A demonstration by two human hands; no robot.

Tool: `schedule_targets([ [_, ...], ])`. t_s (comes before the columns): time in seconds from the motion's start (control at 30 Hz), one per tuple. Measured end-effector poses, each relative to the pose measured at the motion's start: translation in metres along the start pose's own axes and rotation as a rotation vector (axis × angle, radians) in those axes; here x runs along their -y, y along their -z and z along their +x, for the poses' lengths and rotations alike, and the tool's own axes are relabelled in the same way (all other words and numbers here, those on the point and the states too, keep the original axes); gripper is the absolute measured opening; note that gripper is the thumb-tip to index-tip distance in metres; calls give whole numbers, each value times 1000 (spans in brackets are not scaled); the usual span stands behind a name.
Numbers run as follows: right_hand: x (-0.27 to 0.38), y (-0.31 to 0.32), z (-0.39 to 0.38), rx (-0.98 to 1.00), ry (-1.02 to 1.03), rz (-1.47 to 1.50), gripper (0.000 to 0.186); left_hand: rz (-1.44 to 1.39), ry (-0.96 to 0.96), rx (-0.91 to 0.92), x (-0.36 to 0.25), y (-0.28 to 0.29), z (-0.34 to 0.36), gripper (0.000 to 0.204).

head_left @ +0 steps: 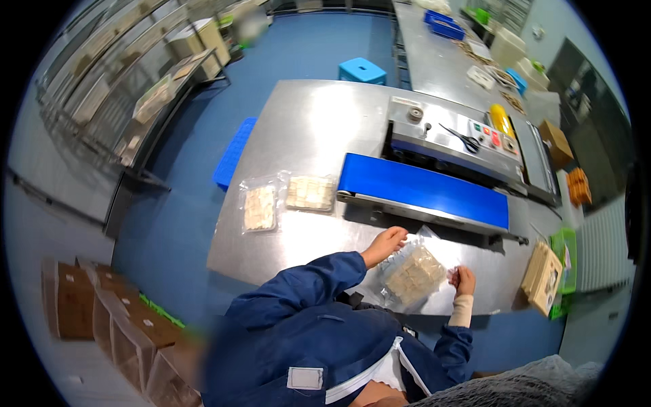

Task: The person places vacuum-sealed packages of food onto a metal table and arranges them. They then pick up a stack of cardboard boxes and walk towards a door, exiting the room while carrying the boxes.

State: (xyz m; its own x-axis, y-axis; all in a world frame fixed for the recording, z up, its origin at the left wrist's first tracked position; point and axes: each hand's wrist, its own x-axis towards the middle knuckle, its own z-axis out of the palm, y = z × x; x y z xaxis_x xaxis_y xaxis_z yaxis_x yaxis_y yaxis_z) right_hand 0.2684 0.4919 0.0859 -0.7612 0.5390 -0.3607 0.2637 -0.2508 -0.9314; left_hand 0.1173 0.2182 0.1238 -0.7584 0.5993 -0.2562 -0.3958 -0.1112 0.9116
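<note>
While the right hand [464,280] pinched the filled bag [415,277] on the blue belt [424,192]'s near side, even, gentle tension seemed best; whether the left hand [385,247] gripped was unclear.

At centre, the table [271,136] is smooth, glossy metal, the belt [424,191] smooth plastic. At lower centre, the bag [415,275] is clear, shiny plastic, the jacket [325,346] matt cloth.
</note>
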Motion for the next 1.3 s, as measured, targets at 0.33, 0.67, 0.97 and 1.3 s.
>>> schedule_targets([
  [0.33,-57,6,58,-268,-347,28,13,-604,198,-1035,96,288,-90,29],
  [0.67,-63,18,48,-298,-296,-181,37,-865,58,-1308,122,390,-124,27],
  [0.97,-62,20,29,-300,-242,-197,33,-883,-192,-1335,63,390,-118,13],
  [1.3,47,-113,-18,147,141,-123,24,-613,-641,-951,-41,363,-198,2],
])
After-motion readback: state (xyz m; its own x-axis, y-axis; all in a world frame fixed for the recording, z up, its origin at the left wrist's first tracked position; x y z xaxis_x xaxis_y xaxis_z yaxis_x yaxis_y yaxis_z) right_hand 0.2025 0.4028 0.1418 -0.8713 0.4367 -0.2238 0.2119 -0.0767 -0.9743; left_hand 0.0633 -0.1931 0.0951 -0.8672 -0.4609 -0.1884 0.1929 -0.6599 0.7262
